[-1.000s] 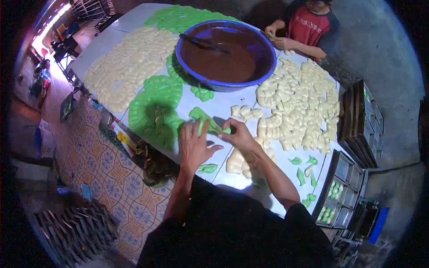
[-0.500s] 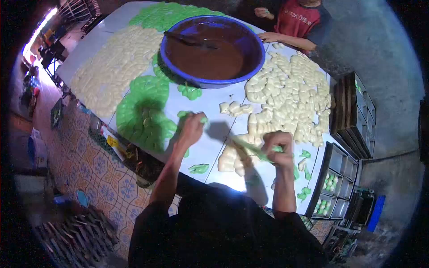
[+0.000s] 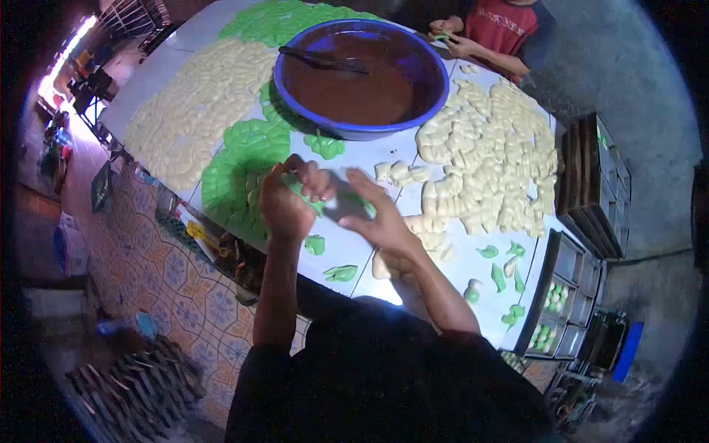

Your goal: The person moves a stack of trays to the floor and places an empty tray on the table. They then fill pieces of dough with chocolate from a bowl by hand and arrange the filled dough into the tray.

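My left hand (image 3: 288, 203) is over the white table near the green dough sheet (image 3: 247, 148), its fingers curled around a piece of green dough (image 3: 306, 198). Just to its right, my right hand (image 3: 384, 221) has its thumb and fingers apart; a blurred green patch shows between them, and I cannot tell whether the hand touches it. Pale dough pieces (image 3: 491, 155) spread over the table's right side. A small green and pale ball (image 3: 472, 294) lies right of my right forearm, near loose green scraps (image 3: 498, 277).
A blue basin (image 3: 362, 133) of brown contents holds a dark utensil (image 3: 321, 60). More pale dough (image 3: 199, 103) covers the left. At right are a compartment tray (image 3: 554, 295) with balls and stacked trays (image 3: 591, 184). A co-worker (image 3: 498, 33) handles green dough across the table.
My right hand has moved left, close to my left hand, and opened. The stretched green strand beside it no longer shows. The co-worker's hands have come together. The view has shifted slightly.
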### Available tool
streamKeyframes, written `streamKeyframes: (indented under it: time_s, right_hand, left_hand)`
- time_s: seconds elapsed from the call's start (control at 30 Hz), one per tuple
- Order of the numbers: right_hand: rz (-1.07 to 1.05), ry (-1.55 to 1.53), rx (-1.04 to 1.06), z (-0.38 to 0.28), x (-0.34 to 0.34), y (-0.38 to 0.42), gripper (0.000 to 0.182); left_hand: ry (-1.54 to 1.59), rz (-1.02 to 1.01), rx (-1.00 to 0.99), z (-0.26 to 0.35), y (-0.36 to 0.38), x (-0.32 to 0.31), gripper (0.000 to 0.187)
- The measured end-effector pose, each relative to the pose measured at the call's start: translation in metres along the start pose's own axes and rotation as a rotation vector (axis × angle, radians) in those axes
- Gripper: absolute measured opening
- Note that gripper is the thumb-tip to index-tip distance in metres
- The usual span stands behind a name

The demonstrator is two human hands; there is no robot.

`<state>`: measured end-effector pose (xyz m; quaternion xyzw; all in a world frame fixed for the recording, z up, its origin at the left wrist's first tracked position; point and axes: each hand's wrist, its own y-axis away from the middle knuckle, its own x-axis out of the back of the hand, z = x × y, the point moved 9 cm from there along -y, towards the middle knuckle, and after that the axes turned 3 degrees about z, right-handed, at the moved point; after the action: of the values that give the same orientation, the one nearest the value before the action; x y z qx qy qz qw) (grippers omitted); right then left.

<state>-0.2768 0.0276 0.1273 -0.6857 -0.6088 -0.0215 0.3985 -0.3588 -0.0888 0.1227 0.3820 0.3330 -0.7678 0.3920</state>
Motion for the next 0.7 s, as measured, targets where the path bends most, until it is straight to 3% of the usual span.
streamKeyframes:
  time_s: [0.07, 0.13, 0.2, 0.23, 0.33, 0.37, 0.43, 0.47, 0.5, 0.57, 0.6, 0.63, 0.67, 0.7]
  right_hand:
    - [-0.177, -0.536, -0.227, 0.010, -0.027, 0.002, 0.054]
    - [-0.225, -0.639, -0.458, 0.015, -0.028, 0.013, 0.039]
    - [-0.278, -0.816, -0.551, 0.001, -0.012, 0.030, 0.032]
    - [-0.223, -0.780, -0.569, -0.003, 0.003, 0.037, 0.025]
    - [-0.225, -0.648, -0.666, -0.006, 0.042, 0.063, 0.031]
    - [-0.192, -0.648, -0.672, -0.004, 0.054, 0.072, 0.031]
    - [-0.141, -0.195, -0.346, -0.024, 0.091, 0.073, 0.035]
    - [-0.271, -0.198, -0.590, -0.016, 0.100, 0.089, 0.038]
    - [-0.268, -0.219, -0.613, -0.017, 0.111, 0.097, 0.040]
    - [-0.250, -0.241, -0.643, -0.022, 0.130, 0.112, 0.041]
    - [-0.275, -0.183, -0.588, -0.031, 0.140, 0.114, 0.044]
    - [-0.303, -0.125, -0.531, -0.044, 0.149, 0.111, 0.047]
    - [-0.405, -0.040, -0.573, -0.054, 0.156, 0.111, 0.056]
    - [-0.426, 0.018, -0.484, -0.066, 0.160, 0.110, 0.055]
  left_hand:
    - [0.072, -0.122, 0.181, -0.017, 0.000, -0.048, 0.036]
    - [-0.008, -0.129, 0.199, -0.022, -0.001, -0.065, 0.033]
    - [0.076, -0.025, 0.102, -0.016, -0.005, -0.059, 0.032]
    - [0.151, 0.184, 0.115, -0.015, 0.001, -0.053, 0.031]
    - [0.157, 0.177, 0.045, -0.022, 0.008, -0.050, 0.032]
    - [0.179, 0.285, 0.028, -0.029, 0.012, -0.045, 0.031]
    - [0.205, 0.234, 0.030, -0.038, 0.017, -0.045, 0.030]
    - [0.238, 0.199, -0.002, -0.041, 0.017, -0.041, 0.030]
    - [0.277, 0.032, 0.017, -0.048, 0.019, -0.052, 0.018]
    - [0.205, 0.112, 0.053, -0.068, 0.030, -0.041, 0.019]
    - [0.128, 0.194, 0.061, -0.076, 0.033, -0.038, 0.033]
    - [0.037, -0.055, 0.062, -0.084, 0.034, -0.067, 0.051]
    - [0.036, -0.064, 0.075, -0.091, 0.034, -0.075, 0.051]
    - [-0.245, -0.183, 0.237, -0.115, 0.037, -0.091, 0.066]
